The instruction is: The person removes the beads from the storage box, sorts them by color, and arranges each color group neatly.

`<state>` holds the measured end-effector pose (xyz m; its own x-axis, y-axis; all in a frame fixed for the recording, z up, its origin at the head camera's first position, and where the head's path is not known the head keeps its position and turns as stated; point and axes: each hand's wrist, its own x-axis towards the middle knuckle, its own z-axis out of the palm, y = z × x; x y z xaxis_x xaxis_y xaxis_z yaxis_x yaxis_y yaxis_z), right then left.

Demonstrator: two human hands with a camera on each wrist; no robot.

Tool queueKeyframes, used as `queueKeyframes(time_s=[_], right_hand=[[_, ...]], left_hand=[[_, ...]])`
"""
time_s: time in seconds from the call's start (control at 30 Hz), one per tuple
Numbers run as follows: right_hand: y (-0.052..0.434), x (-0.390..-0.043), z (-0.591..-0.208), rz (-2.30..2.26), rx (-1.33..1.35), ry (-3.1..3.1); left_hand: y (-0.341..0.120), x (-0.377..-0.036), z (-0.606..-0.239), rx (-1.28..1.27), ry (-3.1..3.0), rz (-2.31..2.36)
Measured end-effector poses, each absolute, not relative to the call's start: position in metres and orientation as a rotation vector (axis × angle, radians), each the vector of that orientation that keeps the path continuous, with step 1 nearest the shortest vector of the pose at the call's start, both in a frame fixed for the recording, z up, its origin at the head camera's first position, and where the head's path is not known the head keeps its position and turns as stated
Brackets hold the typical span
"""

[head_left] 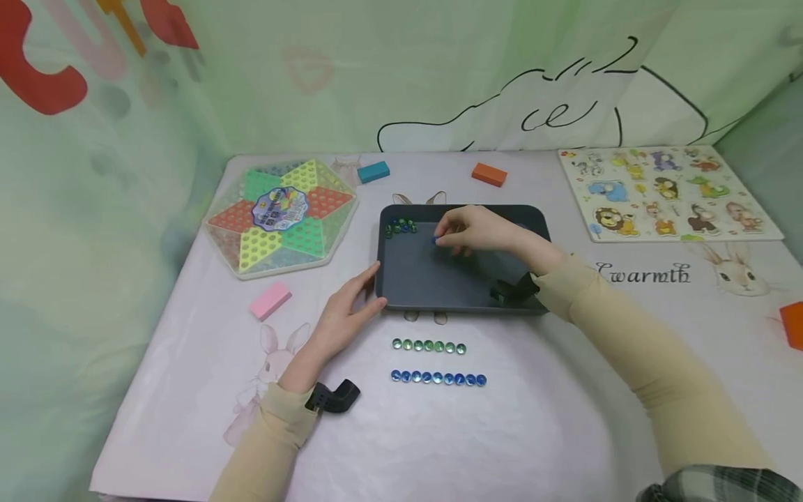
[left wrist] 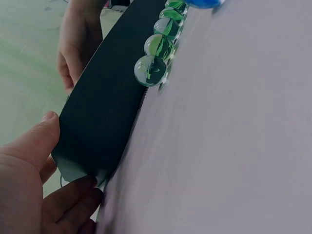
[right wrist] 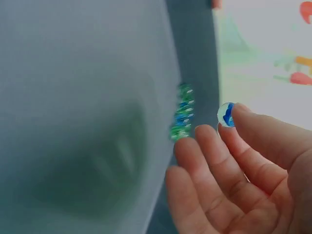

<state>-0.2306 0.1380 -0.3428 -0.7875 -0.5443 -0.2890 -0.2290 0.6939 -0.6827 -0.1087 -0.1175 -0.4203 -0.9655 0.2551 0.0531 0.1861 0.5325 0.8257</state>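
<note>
Near the middle of the table is a dark grey rectangular tray (head_left: 464, 305). My left hand (head_left: 341, 317) holds its near left corner; in the left wrist view the thumb touches the rim and the fingertips (left wrist: 90, 187) are low at the corner. Over the tray, my right hand (head_left: 479, 230) pinches a clear marble with a blue swirl (right wrist: 226, 115) between thumb and finger, the other fingers spread loosely. Several green and blue marbles (head_left: 401, 226) cluster in the tray's far left corner. In front of the tray lie a row of green marbles (head_left: 429, 346) and a row of blue marbles (head_left: 438, 378).
To the left sits a hexagonal Chinese checkers board (head_left: 282, 240), a pink block (head_left: 271, 301) nearer. Behind the tray are a blue block (head_left: 373, 172) and an orange block (head_left: 489, 174). An animal puzzle board (head_left: 665, 233) lies far right, another orange block (head_left: 793, 325) at the right edge.
</note>
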Motion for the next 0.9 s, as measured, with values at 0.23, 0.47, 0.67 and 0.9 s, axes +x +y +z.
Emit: queueKeyframes(time_s=[0.23,0.47,0.67,0.9], right_hand=[[0.153,-0.211,-0.327,-1.011,-0.597,2.381],[0.168,-0.180,-0.321,-1.057,-0.694,2.286],[0.180,-0.149,-0.322,-1.081,-0.797,2.180],[0.193,-0.117,-0.330,-1.075,-0.853,2.064]], left_hand=[[-0.118,-0.108,-0.418,0.392,2.676,1.444],[-0.118,-0.109,-0.417,0.382,2.673,1.443],[-0.119,-0.109,-0.417,0.387,2.665,1.439],[-0.118,-0.109,-0.416,0.385,2.662,1.445]])
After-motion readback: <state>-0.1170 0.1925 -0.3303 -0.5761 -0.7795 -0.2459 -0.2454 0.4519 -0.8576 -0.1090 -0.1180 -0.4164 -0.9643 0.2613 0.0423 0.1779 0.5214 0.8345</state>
